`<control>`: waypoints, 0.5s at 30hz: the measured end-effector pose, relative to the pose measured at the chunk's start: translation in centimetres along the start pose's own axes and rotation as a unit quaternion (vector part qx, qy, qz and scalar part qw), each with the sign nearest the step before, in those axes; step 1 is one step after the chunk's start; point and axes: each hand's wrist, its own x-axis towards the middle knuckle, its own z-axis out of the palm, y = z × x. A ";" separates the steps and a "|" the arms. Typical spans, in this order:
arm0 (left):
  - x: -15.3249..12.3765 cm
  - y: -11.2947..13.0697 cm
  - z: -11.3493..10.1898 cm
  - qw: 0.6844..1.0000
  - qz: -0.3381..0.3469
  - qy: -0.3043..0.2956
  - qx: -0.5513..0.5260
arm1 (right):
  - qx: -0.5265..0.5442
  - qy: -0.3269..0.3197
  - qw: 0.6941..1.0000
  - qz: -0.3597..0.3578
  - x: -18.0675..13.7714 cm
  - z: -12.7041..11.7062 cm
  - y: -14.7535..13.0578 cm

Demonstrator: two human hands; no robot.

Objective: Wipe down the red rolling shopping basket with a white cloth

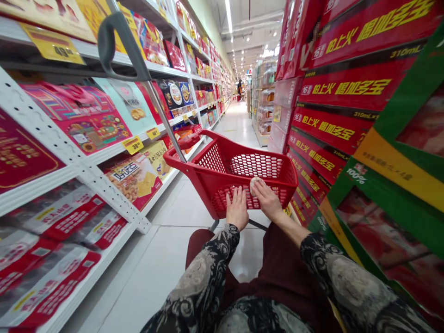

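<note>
A red plastic shopping basket (222, 159) on wheels stands in the aisle in front of me, its grey pull handle (120, 48) raised up to the left. My left hand (237, 209) lies flat on the basket's near wall, fingers stretched upward. My right hand (265, 199) rests beside it on the same wall, fingers pressed on a small pale cloth or wipe (254, 183) at the rim. Both my arms wear dark patterned sleeves.
White shelves (69, 171) of boxed biscuits and gift packs run along the left. Stacked red drink cartons (333, 125) and green cases (391, 203) wall the right. The pale tiled aisle (239, 122) stretches ahead, with a person far off.
</note>
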 end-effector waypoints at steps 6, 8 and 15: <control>0.0 3.2 0.6 0.996 0.082 -0.014 0.009 | -0.019 -0.042 0.999 0.002 -5.8 1.8 0.5; -0.1 4.0 0.8 0.995 0.097 -0.021 0.014 | -0.016 -0.010 1.000 0.019 -6.8 1.2 0.7; 0.6 6.0 0.6 0.994 0.101 -0.029 0.022 | -0.035 0.076 0.992 0.092 -5.8 -3.1 3.8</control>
